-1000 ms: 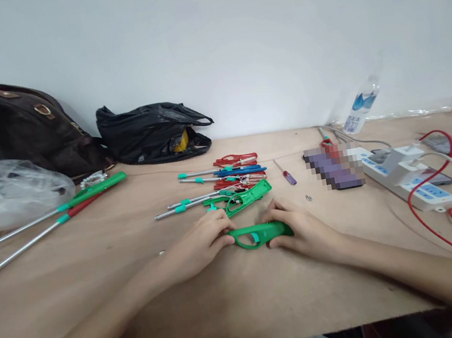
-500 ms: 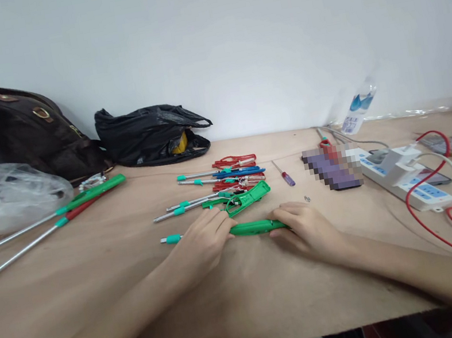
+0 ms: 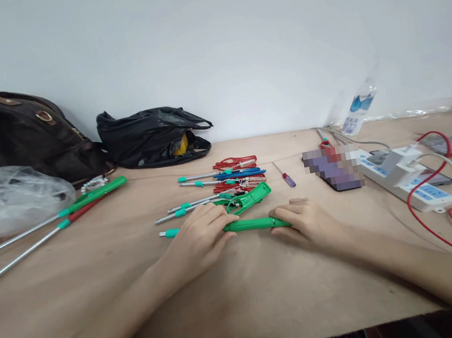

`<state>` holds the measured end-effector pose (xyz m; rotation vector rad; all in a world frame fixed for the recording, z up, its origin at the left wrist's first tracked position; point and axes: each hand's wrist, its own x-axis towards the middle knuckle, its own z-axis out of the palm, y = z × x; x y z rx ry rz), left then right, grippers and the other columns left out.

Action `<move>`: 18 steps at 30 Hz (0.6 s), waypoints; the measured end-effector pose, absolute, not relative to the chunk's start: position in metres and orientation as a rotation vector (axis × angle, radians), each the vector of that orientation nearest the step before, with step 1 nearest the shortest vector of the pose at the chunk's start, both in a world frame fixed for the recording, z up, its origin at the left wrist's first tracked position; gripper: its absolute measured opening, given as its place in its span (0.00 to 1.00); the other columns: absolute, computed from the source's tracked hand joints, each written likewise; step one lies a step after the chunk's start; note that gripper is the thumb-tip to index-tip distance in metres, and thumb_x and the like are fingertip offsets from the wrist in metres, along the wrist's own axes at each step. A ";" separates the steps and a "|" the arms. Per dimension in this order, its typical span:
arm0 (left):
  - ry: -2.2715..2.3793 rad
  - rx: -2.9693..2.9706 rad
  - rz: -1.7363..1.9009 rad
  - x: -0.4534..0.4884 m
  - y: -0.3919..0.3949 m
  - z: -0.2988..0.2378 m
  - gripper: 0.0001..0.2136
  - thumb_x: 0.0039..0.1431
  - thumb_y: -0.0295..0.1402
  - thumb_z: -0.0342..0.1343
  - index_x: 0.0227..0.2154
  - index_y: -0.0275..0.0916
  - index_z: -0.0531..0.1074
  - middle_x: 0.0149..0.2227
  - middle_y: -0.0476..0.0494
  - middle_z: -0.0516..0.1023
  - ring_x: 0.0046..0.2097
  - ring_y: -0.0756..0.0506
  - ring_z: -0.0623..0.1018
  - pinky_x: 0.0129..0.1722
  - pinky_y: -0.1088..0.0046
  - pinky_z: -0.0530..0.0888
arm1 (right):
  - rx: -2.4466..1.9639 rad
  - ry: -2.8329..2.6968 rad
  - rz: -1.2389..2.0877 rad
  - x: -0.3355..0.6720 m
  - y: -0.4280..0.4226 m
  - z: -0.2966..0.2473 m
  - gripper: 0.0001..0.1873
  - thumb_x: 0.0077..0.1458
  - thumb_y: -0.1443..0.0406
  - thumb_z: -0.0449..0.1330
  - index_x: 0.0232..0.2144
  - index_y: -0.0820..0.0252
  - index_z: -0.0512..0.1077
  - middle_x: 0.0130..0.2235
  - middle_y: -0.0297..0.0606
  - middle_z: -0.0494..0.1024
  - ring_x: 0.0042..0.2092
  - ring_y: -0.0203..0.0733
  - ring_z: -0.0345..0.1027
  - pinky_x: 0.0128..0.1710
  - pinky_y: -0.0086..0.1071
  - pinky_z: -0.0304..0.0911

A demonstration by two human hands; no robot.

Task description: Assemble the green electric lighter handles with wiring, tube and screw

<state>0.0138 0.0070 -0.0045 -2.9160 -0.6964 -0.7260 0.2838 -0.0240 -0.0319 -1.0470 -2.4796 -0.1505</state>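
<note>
A green plastic lighter handle (image 3: 254, 224) lies edge-on on the wooden table (image 3: 249, 299), its metal tube with a teal collar (image 3: 171, 233) sticking out to the left. My left hand (image 3: 201, 241) is closed over the handle's left end. My right hand (image 3: 305, 220) grips its right end with curled fingers. Just behind lies an open green handle half (image 3: 250, 198), and beyond it a cluster of red, blue and green long-nosed lighters (image 3: 228, 178).
Two long lighters (image 3: 64, 218) lie at the left near a clear plastic bag (image 3: 3, 193). A brown handbag (image 3: 18, 132) and black plastic bag (image 3: 152, 135) stand by the wall. A small screwdriver (image 3: 285, 174), phone (image 3: 333, 168), power strip (image 3: 406, 175), red cable (image 3: 438, 230) and bottle (image 3: 357, 105) are at the right.
The green handle turned from lying flat, showing its trigger opening, to edge-on. It shifted slightly away from me, and its teal-collared tube now shows left of my left hand.
</note>
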 end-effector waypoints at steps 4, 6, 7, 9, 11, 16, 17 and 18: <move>-0.764 -2.889 -0.539 0.016 0.008 -0.004 0.11 0.68 0.36 0.47 0.43 0.36 0.71 0.40 0.41 0.74 0.41 0.42 0.71 0.40 0.65 0.65 | -1.039 -2.489 -0.155 0.281 -0.026 -0.031 0.18 0.67 0.56 0.46 0.34 0.61 0.69 0.27 0.38 0.76 0.26 0.38 0.66 0.29 0.31 0.54; -0.732 -2.844 -0.463 0.017 0.008 -0.006 0.11 0.68 0.35 0.46 0.39 0.36 0.71 0.38 0.41 0.74 0.40 0.42 0.70 0.39 0.65 0.64 | -1.035 -2.498 -0.161 0.279 -0.027 -0.030 0.18 0.67 0.56 0.46 0.34 0.61 0.68 0.26 0.38 0.75 0.26 0.38 0.66 0.29 0.31 0.53; -0.708 -2.822 -0.440 0.017 0.008 -0.007 0.11 0.69 0.34 0.45 0.37 0.35 0.71 0.37 0.41 0.74 0.39 0.42 0.70 0.39 0.66 0.64 | -1.037 -2.504 -0.161 0.278 -0.028 -0.029 0.18 0.67 0.57 0.46 0.34 0.61 0.68 0.26 0.38 0.75 0.26 0.38 0.66 0.29 0.31 0.53; -0.667 -2.780 -0.439 0.018 0.008 -0.009 0.13 0.69 0.32 0.43 0.35 0.35 0.71 0.35 0.41 0.74 0.37 0.42 0.70 0.37 0.66 0.63 | -1.043 -2.518 -0.158 0.277 -0.030 -0.028 0.17 0.67 0.57 0.46 0.33 0.61 0.67 0.26 0.37 0.74 0.26 0.38 0.66 0.29 0.31 0.53; -0.646 -2.745 -0.474 0.018 0.008 -0.010 0.14 0.69 0.31 0.42 0.33 0.35 0.71 0.33 0.42 0.73 0.36 0.43 0.69 0.36 0.66 0.63 | -1.062 -2.538 -0.159 0.276 -0.031 -0.027 0.15 0.66 0.58 0.47 0.32 0.60 0.67 0.26 0.37 0.74 0.26 0.38 0.66 0.30 0.32 0.53; -0.615 -2.655 -0.528 0.020 0.004 -0.010 0.16 0.70 0.31 0.40 0.30 0.35 0.71 0.31 0.42 0.72 0.35 0.43 0.68 0.34 0.67 0.62 | -1.177 -2.614 -0.270 0.264 -0.032 -0.024 0.08 0.64 0.62 0.52 0.35 0.60 0.67 0.29 0.38 0.76 0.29 0.41 0.69 0.32 0.34 0.55; -0.605 -2.635 -0.529 0.021 0.003 -0.010 0.17 0.70 0.31 0.40 0.30 0.35 0.71 0.30 0.42 0.71 0.34 0.43 0.68 0.34 0.66 0.62 | -1.197 -2.628 -0.297 0.259 -0.032 -0.023 0.07 0.63 0.62 0.53 0.36 0.61 0.67 0.31 0.40 0.77 0.30 0.42 0.70 0.32 0.35 0.56; -0.596 -2.617 -0.530 0.023 0.001 -0.010 0.17 0.70 0.31 0.40 0.29 0.34 0.70 0.29 0.42 0.71 0.34 0.43 0.67 0.33 0.66 0.62 | -1.212 -2.640 -0.321 0.253 -0.033 -0.023 0.07 0.63 0.62 0.54 0.36 0.61 0.67 0.32 0.41 0.77 0.31 0.44 0.71 0.32 0.35 0.56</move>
